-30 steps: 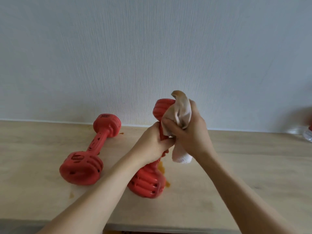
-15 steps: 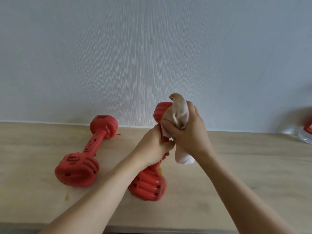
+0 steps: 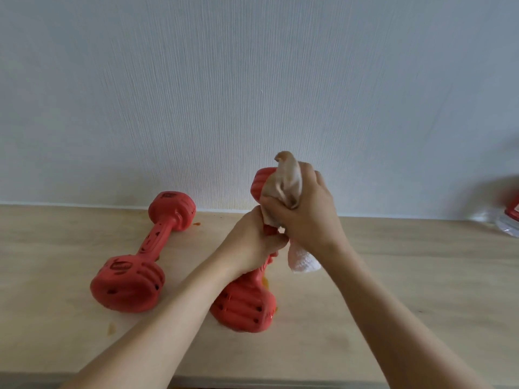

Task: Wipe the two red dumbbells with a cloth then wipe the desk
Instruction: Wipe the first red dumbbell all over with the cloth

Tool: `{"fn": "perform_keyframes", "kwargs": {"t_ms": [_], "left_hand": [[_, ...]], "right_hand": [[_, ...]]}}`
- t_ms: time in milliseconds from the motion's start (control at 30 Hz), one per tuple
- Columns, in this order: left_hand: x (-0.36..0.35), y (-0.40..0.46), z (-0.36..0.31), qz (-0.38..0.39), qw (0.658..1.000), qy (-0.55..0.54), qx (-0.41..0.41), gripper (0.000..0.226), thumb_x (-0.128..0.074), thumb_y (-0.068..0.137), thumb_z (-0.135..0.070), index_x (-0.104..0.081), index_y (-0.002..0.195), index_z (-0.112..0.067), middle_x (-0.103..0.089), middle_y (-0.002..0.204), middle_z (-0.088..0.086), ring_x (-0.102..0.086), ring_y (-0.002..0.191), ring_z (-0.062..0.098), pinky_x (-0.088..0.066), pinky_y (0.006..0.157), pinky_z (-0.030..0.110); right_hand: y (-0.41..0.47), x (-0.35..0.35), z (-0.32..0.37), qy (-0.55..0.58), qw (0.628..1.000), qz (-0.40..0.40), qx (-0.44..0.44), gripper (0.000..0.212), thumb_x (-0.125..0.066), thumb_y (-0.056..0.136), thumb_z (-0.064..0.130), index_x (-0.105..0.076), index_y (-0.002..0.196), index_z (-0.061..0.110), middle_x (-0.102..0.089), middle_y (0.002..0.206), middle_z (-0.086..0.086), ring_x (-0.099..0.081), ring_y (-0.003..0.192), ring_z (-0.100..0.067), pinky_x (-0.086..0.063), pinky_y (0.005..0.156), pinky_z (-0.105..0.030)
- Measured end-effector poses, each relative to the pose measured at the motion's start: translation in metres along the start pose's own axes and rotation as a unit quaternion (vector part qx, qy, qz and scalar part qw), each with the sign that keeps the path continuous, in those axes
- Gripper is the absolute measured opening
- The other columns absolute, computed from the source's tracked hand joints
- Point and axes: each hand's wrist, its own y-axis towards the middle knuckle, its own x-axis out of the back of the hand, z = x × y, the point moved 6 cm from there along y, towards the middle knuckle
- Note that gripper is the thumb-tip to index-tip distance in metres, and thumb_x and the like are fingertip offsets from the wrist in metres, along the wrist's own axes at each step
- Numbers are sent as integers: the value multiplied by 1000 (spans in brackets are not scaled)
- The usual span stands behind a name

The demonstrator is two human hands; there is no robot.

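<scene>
Step in hand: wiping one of the two red dumbbells; by my reading this is the first half of the task, with the counter not yet reached.
Held dumbbell (image 3: 243, 304): stands tilted near the middle of the counter (image 3: 421, 276), lower head on the wood, upper head raised toward the wall.
Left hand (image 3: 252, 242): fingers curled round the handle of the held dumbbell, steadying it.
Right hand (image 3: 306, 211): fingers curled tight round the cloth (image 3: 283, 183), pressing it against the upper head.
Cloth: bunched, its upper part stained brownish, a clean white end hanging below the right hand beside the handle.
Other dumbbell (image 3: 140, 262): lies flat on the counter to the left, well apart from both hands, one head near the wall and one toward the front edge; whether it is already clean I cannot tell.
Counter marks: orange smears beside the lower head of the held dumbbell, a spot near the far head of the other dumbbell, and a faint stain near the front left.
Far right: a clear container with a red lid (image 3: 509, 220), blurred at the frame edge.
Next move calls for: working the cloth round the remaining ribs of the upper head and down the handle, likely turning the cloth to its white end, while the left hand keeps the tilted weight from slipping.
</scene>
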Motion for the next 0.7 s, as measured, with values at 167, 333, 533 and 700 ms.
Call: {"fn": "perform_keyframes", "kwargs": {"t_ms": [167, 333, 533, 700], "left_hand": [[0, -3, 0, 15, 1000, -23, -3, 19, -55, 77, 9, -50, 75, -10, -50, 54, 6, -50, 46, 12, -41, 46, 22], [-1, -7, 6, 96, 992, -80, 29, 21, -60, 82, 6, -50, 100, 3, -52, 57, 8, -51, 51, 19, -44, 50, 27], [-2, -5, 2, 110, 990, -51, 65, 21, -65, 82, -1, -53, 99, 0, -58, 62, 7, -58, 52, 15, -50, 52, 25], [8, -12, -10, -23, 948, 309, 64, 31, -64, 84, -36, -48, 97, -12, -62, 89, 1, -62, 79, 21, -45, 62, 32]], "right_hand": [[3, 3, -3, 17, 1000, 8, 10, 53, -77, 74, 26, -49, 119, 17, -55, 109, -1, -56, 87, -6, -39, 73, -12], [-8, 10, -36, 285, 951, 111, -39, 64, -79, 68, 10, -53, 126, 10, -68, 108, -9, -65, 104, -24, -53, 87, -39], [-7, 17, -36, 262, 961, 85, -40, 63, -80, 62, 8, -59, 120, 20, -70, 105, -7, -67, 99, -20, -55, 82, -32], [-8, 21, -39, 237, 965, 59, -91, 45, -83, 62, 4, -64, 102, 12, -72, 88, -6, -71, 81, -18, -55, 69, -31]]}}
